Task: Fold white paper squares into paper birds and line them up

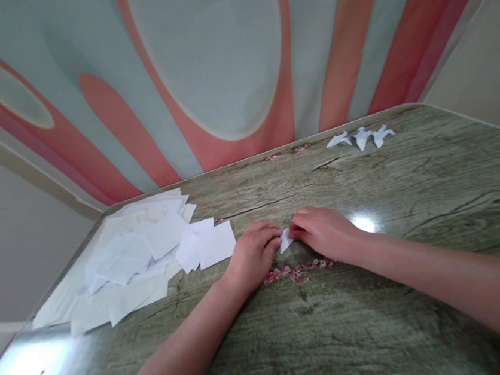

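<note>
A small folded piece of white paper (285, 241) lies at the middle of the table, between my two hands. My left hand (257, 251) rests on the tabletop with its fingers curled and its fingertips on the paper's left edge. From the other side, my right hand (320, 232) pinches the paper's right part, its fingertips partly covering it. Only a narrow pointed section of the paper shows between the hands; the rest is hidden under the fingers.
Loose white sheets (135, 254) are heaped at the left, with several small paper squares (217, 244) beside my left hand. Three folded paper birds (362, 137) stand at the far right of the wood-patterned table (414, 205). Behind it hangs a patterned cloth (218, 65).
</note>
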The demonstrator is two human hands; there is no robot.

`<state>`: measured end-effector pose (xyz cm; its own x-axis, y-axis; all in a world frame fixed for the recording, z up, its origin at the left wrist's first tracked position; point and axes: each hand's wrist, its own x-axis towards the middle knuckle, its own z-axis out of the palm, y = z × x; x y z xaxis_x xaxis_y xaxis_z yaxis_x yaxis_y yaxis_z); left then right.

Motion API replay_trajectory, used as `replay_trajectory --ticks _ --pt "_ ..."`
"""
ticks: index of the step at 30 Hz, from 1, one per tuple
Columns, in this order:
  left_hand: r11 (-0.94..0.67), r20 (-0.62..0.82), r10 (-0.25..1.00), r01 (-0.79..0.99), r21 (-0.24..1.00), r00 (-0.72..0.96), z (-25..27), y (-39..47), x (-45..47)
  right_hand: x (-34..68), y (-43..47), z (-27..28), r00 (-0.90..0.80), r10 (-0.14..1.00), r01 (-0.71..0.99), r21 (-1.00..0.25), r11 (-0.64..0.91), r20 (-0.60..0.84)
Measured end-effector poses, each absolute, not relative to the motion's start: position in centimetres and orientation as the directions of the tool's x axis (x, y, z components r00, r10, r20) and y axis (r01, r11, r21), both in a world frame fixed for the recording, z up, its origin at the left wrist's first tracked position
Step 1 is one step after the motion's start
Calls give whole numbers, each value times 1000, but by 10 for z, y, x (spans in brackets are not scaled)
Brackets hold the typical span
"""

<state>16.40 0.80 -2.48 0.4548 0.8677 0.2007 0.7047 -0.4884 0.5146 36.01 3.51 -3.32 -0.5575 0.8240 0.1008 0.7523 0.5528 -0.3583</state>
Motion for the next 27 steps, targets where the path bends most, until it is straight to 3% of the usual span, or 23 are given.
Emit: replay_trajectory --ticks 10,17,22,27 --pt "-598 257 794 636 488 550 -30 1 167 365 34 -34 -573 812 726 -389 567 114" --pt "-732 261 672 571 370 692 -29 0 164 365 33 -37 -562 811 723 -378 578 165" --pt "-737 275 675 604 304 685 -30 0 169 365 32 -40 -544 815 713 -402 574 199" --pt "-721 257 693 636 276 674 -30 -2 172 373 30 -43 -560 797 630 -508 588 227"
